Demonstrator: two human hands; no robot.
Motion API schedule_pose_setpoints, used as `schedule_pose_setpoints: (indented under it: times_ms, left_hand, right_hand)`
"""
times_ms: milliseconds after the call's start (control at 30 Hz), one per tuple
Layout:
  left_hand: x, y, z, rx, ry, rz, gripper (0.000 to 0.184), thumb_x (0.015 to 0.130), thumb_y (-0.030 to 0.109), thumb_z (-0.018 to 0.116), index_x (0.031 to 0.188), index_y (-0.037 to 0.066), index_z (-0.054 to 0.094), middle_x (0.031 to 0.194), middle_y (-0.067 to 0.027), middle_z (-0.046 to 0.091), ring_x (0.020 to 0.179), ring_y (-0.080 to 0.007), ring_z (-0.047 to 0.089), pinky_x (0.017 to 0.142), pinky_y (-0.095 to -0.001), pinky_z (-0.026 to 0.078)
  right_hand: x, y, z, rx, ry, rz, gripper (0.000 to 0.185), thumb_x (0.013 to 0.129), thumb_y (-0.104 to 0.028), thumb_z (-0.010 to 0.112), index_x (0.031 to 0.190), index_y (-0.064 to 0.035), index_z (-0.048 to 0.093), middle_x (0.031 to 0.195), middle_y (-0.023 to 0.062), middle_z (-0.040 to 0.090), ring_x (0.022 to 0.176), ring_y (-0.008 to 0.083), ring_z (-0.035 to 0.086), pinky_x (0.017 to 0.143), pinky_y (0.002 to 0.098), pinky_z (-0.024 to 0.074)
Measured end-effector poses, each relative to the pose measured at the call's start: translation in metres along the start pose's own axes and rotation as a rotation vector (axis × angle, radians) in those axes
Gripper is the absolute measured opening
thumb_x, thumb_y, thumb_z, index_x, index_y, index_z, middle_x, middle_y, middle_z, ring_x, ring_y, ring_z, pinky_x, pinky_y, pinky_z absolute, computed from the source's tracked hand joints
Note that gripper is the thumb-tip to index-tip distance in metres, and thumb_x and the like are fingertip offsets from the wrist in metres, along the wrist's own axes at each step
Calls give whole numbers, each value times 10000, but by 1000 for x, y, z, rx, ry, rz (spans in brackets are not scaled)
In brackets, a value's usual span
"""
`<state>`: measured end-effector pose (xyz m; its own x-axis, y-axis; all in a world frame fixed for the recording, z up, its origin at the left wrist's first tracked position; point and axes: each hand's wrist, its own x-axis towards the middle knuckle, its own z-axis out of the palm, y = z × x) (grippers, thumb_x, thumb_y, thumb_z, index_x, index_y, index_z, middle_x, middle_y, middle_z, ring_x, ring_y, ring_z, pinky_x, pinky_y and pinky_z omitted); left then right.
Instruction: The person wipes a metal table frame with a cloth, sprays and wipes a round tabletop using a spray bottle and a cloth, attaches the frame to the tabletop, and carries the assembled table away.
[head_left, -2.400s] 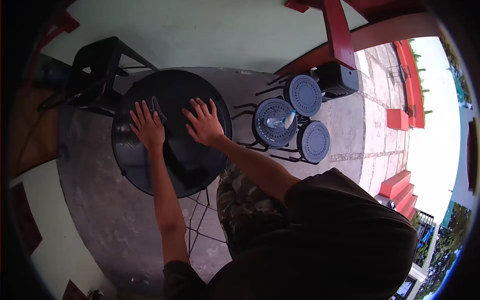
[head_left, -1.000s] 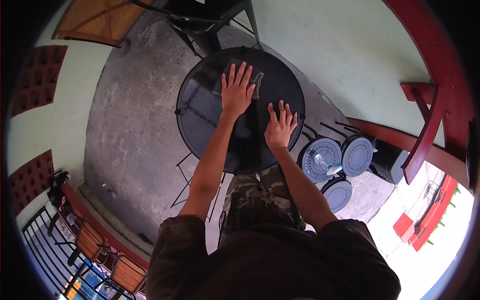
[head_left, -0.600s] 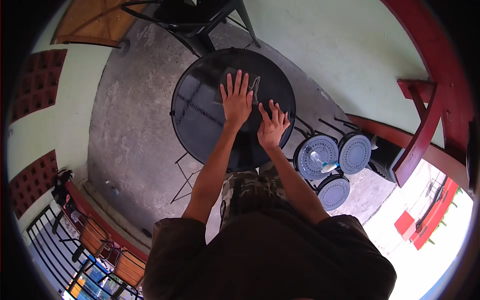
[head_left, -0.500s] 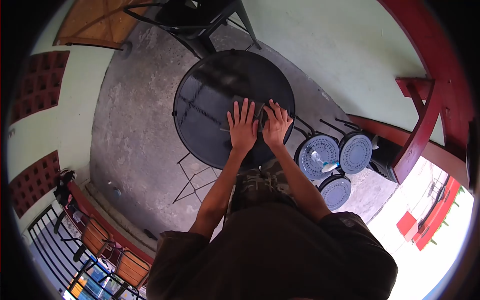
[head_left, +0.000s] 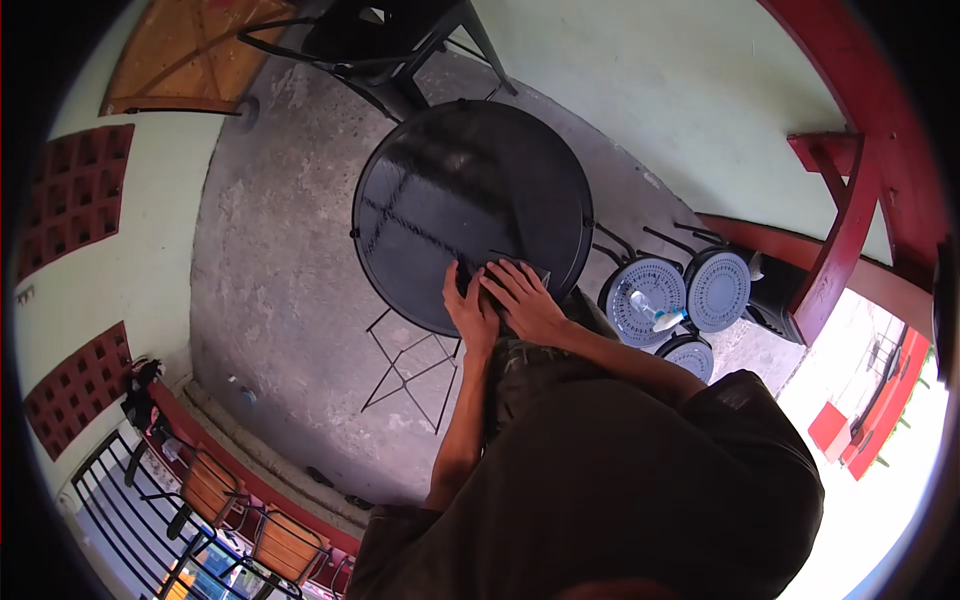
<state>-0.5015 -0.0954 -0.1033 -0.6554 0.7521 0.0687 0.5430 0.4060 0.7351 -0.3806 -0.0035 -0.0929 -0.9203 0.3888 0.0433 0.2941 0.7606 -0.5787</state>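
A round black table (head_left: pixel 430 190) with a glossy top stands in front of me. A dark folded cloth (head_left: pixel 541 272) lies at its near edge, mostly hidden under my hands and hard to tell from the tabletop. My right hand (head_left: pixel 528 303) rests on the cloth, its fingers stretched out and pointing left. Close beside it, my left hand (head_left: pixel 472 312) has its fingers bent around the cloth's left end, with thumb and forefinger on either side of a dark fold.
To the right stand several round black stools (head_left: pixel 645 285) with perforated grey seats. On one lies a clear bottle (head_left: pixel 645 303) by a white-and-blue object (head_left: pixel 668 320). A black metal chair (head_left: pixel 385 45) is behind the table, and a wire stand (head_left: pixel 405 380) shows at its lower left.
Both hands have drawn nearer to my body and to the left. The right hand has turned to point left, and the cloth between them looks more bunched or folded. My body leans further over.
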Motion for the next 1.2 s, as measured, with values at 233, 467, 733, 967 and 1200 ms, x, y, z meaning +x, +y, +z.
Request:
schedule_pose_setpoints:
  times_ms: [233,467,733,967,1200]
  left_hand:
    - [10,-18,-14,472,-25,-35,418,903,87,547,1318,136,550,1428,-124,461,1185,-335,475,1013,-481,313]
    - [11,-14,-6,464,5,-116,457,910,110,581,1353,179,493,1453,-99,421,1145,-346,446,956,-480,327]
    - [16,-14,-11,423,-19,-171,478,864,91,643,1314,195,524,1445,-81,422,1124,-344,449,881,-466,345]
    - [13,-16,-5,480,-4,-166,481,847,80,659,1298,193,533,1442,-76,419,1093,-338,448,847,-470,347]
    - [13,-17,-7,491,-32,-149,476,852,86,655,1301,188,531,1445,-87,410,1079,-341,445,846,-467,342]
  right_hand:
    - [59,34,-13,-181,-35,27,668,929,-333,546,1505,-74,329,1587,111,251,1472,297,211,1181,513,185]
    - [178,124,-37,-367,245,100,632,958,-351,483,1505,-78,326,1583,114,261,1465,290,230,1185,504,188]
    - [147,142,-46,-412,270,156,618,973,-345,473,1502,-63,323,1580,138,259,1468,307,224,1183,508,191]
    - [11,79,-44,-299,2,214,681,941,-301,511,1526,-51,268,1603,144,207,1489,317,174,1191,512,154]
    - [2,70,-56,-275,-132,75,702,932,-326,535,1534,-86,265,1607,123,209,1487,299,182,1196,479,161]
